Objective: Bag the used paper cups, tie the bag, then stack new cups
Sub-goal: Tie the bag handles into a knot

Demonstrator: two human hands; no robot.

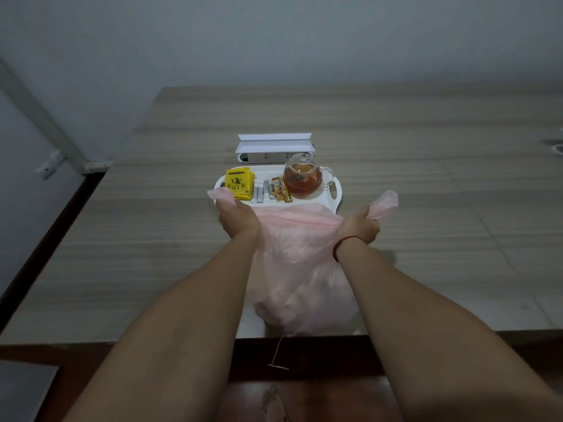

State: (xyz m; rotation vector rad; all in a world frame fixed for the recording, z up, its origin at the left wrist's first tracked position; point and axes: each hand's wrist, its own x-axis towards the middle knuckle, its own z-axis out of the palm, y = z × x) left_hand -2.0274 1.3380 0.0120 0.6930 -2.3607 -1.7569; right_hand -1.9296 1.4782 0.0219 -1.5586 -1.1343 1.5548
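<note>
A translucent pink plastic bag (300, 284) sits bulging at the table's near edge, its contents only dimly visible through the film. My left hand (237, 219) grips the bag's left handle, whose tip sticks out past my fingers. My right hand (361, 225) grips the right handle, pulled out to the right. The bag's mouth is stretched taut between both hands. A thin string hangs from the bag's bottom over the table edge. No loose cups are in view.
Behind the bag a white tray (335, 193) carries a glass teapot of tea (303, 178), a yellow tea box (240, 184) and several sachets. A white power strip (274, 156) and a white box (274, 141) lie further back on the wooden table (426, 178).
</note>
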